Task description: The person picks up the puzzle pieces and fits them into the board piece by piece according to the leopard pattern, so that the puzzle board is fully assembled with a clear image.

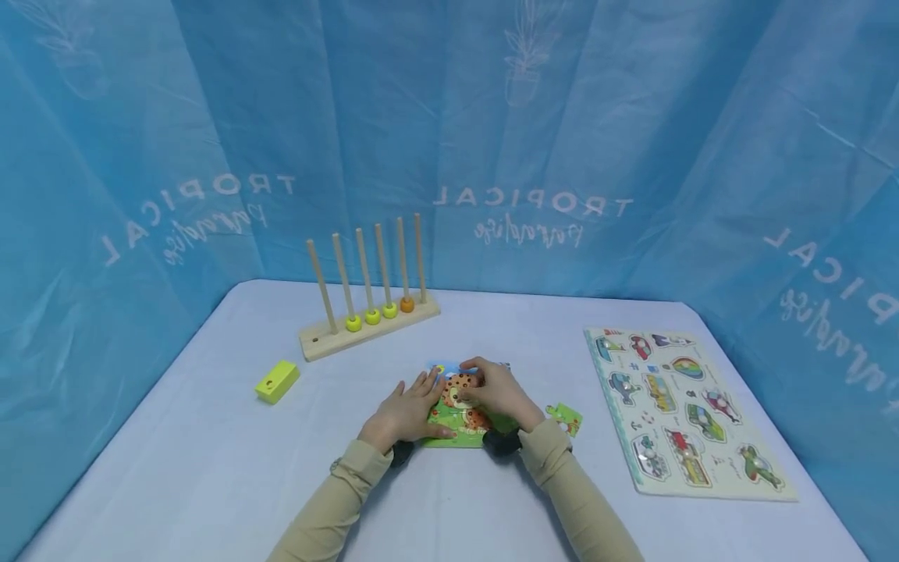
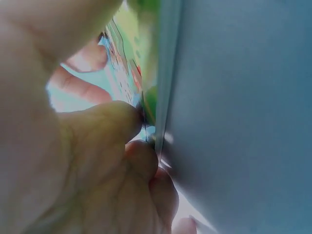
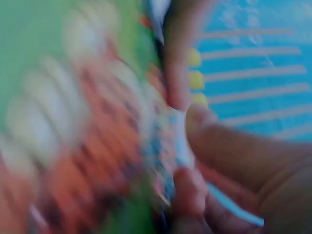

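A jigsaw puzzle (image 1: pixel 453 440) with spotted orange animals on green lies on the white table. My left hand (image 1: pixel 400 414) rests spread on its left side, fingers mostly straight. In the left wrist view the fingertips touch the puzzle's edge (image 2: pixel 152 53). Over the puzzle's upper right part, my right hand (image 1: pixel 500 393) has its fingers bent. A small pale-edged puzzle piece (image 3: pixel 181 139) shows between its thumb and fingers in the blurred right wrist view. Just right of that hand lies a loose green puzzle piece (image 1: pixel 566 419).
Behind the puzzle stands a wooden peg rack (image 1: pixel 372 332) with yellow and orange beads on some pegs. A yellow block (image 1: pixel 277 382) lies at the left. On the right is a vehicle puzzle board (image 1: pixel 674 415). Blue curtains (image 1: pixel 449 117) hang around the table.
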Tool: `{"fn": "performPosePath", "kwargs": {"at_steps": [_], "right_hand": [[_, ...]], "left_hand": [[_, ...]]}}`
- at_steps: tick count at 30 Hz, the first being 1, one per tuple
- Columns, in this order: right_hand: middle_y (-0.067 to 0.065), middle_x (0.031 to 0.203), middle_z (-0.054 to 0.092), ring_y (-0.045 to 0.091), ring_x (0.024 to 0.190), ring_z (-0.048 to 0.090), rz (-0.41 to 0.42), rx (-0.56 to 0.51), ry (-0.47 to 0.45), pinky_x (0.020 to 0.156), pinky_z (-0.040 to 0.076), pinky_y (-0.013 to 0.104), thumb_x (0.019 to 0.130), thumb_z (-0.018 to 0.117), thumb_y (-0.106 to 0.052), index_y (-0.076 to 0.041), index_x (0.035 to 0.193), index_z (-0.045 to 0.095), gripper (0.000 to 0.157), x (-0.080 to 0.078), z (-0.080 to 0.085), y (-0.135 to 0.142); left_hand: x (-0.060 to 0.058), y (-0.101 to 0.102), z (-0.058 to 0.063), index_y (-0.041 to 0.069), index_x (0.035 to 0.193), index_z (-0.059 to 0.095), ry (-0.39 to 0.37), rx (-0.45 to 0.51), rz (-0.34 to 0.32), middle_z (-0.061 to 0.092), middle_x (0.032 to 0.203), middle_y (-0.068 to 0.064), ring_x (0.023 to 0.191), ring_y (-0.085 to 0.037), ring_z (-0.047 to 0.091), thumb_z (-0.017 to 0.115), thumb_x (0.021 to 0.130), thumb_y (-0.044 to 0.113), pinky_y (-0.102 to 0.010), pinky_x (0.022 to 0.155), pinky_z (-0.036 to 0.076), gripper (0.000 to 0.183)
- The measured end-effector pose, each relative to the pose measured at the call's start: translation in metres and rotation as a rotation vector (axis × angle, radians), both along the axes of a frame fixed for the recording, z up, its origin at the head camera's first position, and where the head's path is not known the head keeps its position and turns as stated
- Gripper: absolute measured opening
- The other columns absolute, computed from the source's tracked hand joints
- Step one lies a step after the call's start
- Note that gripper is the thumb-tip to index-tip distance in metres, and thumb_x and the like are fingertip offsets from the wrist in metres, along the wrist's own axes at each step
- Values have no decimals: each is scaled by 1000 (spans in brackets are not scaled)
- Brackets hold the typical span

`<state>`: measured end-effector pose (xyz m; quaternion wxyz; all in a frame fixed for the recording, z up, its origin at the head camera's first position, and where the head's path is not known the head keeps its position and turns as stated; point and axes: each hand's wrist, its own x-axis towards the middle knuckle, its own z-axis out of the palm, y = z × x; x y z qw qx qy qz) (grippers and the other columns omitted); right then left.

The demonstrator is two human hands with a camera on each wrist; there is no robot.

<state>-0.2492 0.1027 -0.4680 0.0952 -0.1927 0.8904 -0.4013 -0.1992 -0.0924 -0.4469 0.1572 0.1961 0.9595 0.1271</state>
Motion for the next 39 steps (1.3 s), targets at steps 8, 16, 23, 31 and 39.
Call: {"fn": "performPosePath", "kwargs": {"at_steps": [8, 16, 23, 31, 39], "right_hand": [[9, 90, 65, 16, 72, 59, -76, -31, 26, 61, 49, 29, 94, 64, -17, -4, 126, 61, 35, 2, 12, 69], [9, 94, 62, 19, 86, 60, -159, 104, -21, 66, 48, 28, 88, 71, -15, 1, 127, 58, 44, 30, 16, 146], [13, 109, 59, 21, 89, 52, -140, 184, -28, 72, 46, 30, 74, 84, -16, -1, 134, 53, 69, 43, 11, 147], [19, 112, 62, 25, 88, 55, -238, 267, -36, 76, 50, 39, 79, 79, -12, -6, 120, 63, 44, 18, 11, 122], [10, 90, 69, 17, 69, 54, -295, 225, 19, 60, 42, 27, 91, 68, -19, -2, 105, 68, 22, 8, 6, 119]], "left_hand": [[0, -1, -4, 9, 156, 20, 14, 22, -12, 8, 165, -11, 152, -30, 11, 62, 86, 59, -55, 123, 17, 96], [2, -2, -2, 5, 155, 22, 6, 45, 4, 11, 164, -14, 151, -33, 13, 66, 86, 51, -55, 123, 17, 93], [-1, 0, -4, 6, 154, 23, 4, 48, -7, 11, 164, -15, 151, -33, 14, 66, 87, 49, -55, 123, 16, 91], [-1, 1, -6, 7, 155, 22, 3, 44, 1, 10, 164, -13, 151, -32, 12, 66, 86, 51, -54, 123, 16, 93], [-2, 0, -8, 7, 155, 22, 3, 45, 12, 10, 164, -13, 152, -32, 12, 66, 86, 52, -54, 124, 15, 93]]}}
